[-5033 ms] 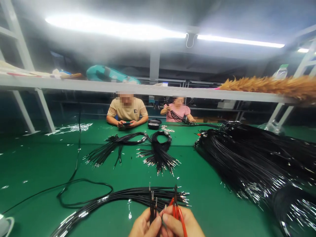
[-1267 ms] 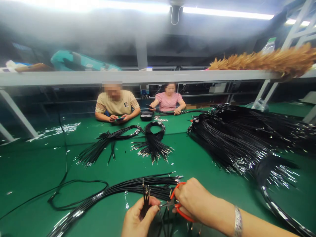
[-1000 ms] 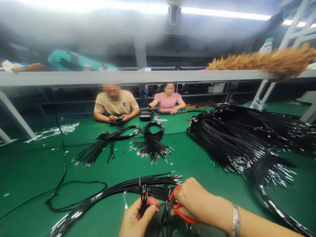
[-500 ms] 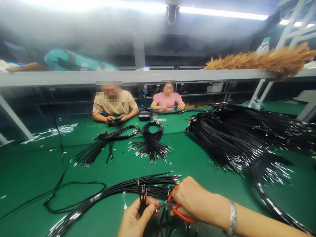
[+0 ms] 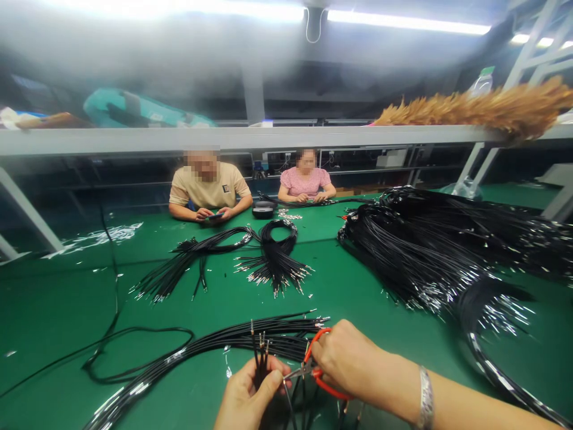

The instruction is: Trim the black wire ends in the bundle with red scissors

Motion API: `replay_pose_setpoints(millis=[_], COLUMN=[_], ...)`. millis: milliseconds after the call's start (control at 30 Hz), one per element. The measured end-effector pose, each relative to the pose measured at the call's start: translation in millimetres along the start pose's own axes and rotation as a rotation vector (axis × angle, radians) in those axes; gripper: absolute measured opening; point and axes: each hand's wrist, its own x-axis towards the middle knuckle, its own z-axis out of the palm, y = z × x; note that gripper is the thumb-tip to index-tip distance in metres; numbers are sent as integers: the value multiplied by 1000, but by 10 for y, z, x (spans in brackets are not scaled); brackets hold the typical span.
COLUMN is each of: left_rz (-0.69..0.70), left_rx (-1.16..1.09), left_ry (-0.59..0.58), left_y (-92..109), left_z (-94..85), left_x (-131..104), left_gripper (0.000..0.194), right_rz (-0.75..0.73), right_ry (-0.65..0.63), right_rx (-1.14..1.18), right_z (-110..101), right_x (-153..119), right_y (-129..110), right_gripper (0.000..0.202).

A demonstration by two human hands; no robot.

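Observation:
My left hand [image 5: 254,391] is closed around several thin black cables [image 5: 261,361] whose metal tips stick up above the fingers. One more cable end shows by the thumb and fingertips. Red-handled scissors [image 5: 329,388] sit in my right hand [image 5: 347,361], which is wrapped around the grips. Their blades point left and reach the cable beside my left thumb; whether they cut into it is too small to tell. Behind both hands lies a long bundle of black cables [image 5: 224,337] with metal ends. More cable ends hang below the scissors, partly hidden.
Two looped cable bundles [image 5: 280,257] lie mid-table, with a large cable heap [image 5: 412,251] to the right. Two people sit across the green table [image 5: 165,322], one holding a phone [image 5: 215,215]. A white shelf beam [image 5: 277,136] crosses above. Silvery scraps [image 5: 105,236] lie at left.
The scissors' blades have come a little more into view at my left thumb; both hands stay nearly in place. The far person in pink has brought their hands closer together.

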Motion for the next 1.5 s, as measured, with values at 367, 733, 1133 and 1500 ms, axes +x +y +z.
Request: replay_pose_setpoints(millis=[367,733,1133,1500], left_rz=[-62,19,37,-91], left_rx=[-131,-29,-17,-253], left_ry=[50,12,73,-143], left_y=[-2,-120,-43,-7], left_z=[19,-15,32,-8], left_x=[4,108,45,14], left_gripper=[26,48,43,37], right_rz=[210,657,511,522], right_ry=[68,315,379,438], right_rx=[211,1505,1929,2049], right_z=[142,151,-10,28], right_x=[-8,208,472,478], right_y=[70,-142,-296,-430], right_gripper=[13,22,21,25])
